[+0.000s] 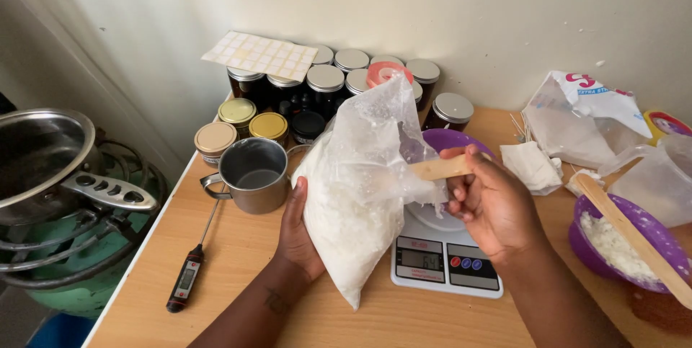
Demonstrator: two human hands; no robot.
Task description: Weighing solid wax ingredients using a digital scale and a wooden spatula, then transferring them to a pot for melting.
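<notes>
1. While the left hand (299, 236) grips the clear plastic bag (353, 197) of white flakes from behind and holds it upright just above the wooden table (238, 276), the right hand (490, 200) is closed on a flat wooden stick (441, 168) that reaches into the bag's open mouth.
2. Directly behind the bag sits a digital kitchen scale (447, 261) carrying a purple bowl (450, 139); how much has gone into it I cannot tell, since bag and hand hide it.
3. The bag looks well filled, so by my judgement most of the scooping remains.
4. Further right, another purple bowl (656, 229) holds white flakes and a second stick (634, 236).
5. To the left stand a metal mug (254, 174), a probe thermometer (189, 272) and lidded jars (326, 81).
</notes>
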